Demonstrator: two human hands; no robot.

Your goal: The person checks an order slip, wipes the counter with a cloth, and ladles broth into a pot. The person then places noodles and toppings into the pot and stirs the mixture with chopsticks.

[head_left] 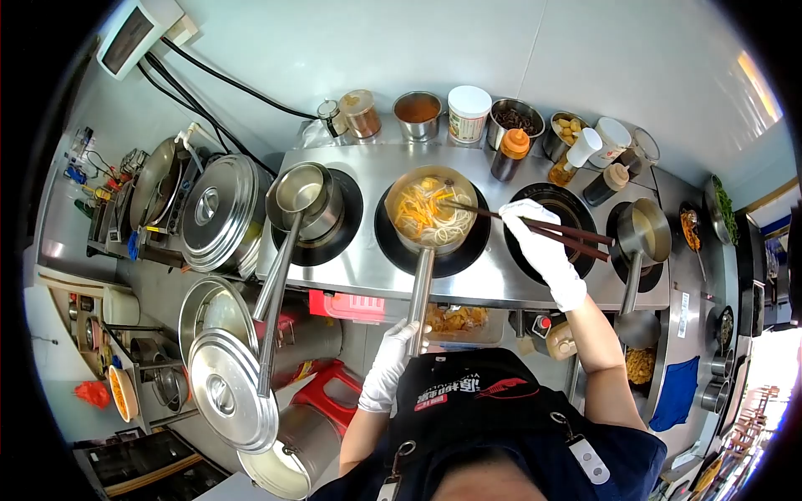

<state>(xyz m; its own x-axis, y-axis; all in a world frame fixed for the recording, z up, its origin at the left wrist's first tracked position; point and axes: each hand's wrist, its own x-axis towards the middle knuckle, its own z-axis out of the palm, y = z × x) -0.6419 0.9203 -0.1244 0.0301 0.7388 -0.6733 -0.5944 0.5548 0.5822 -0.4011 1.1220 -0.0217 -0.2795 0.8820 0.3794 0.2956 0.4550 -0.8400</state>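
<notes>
Gloved in white, my left hand (391, 365) is wrapped round the long metal handle of a saucepan (424, 284). The pan sits on the middle burner and holds noodles (449, 231), orange shreds (418, 204) and broth. My right hand (543, 250), also in a white glove, grips a pair of long dark chopsticks (572, 234). Their tips reach into the pan at the noodles' upper right side. Below my right hand lies a black burner (522, 242), partly covered by the hand and chopsticks.
On the left burner stands a pot with a ladle (305, 196); another saucepan (645, 234) is at right. Jars, a white tub (469, 113) and an orange-capped squeeze bottle (511, 154) line the back. Lidded stockpots (219, 209) stand left, near a red stool (326, 392).
</notes>
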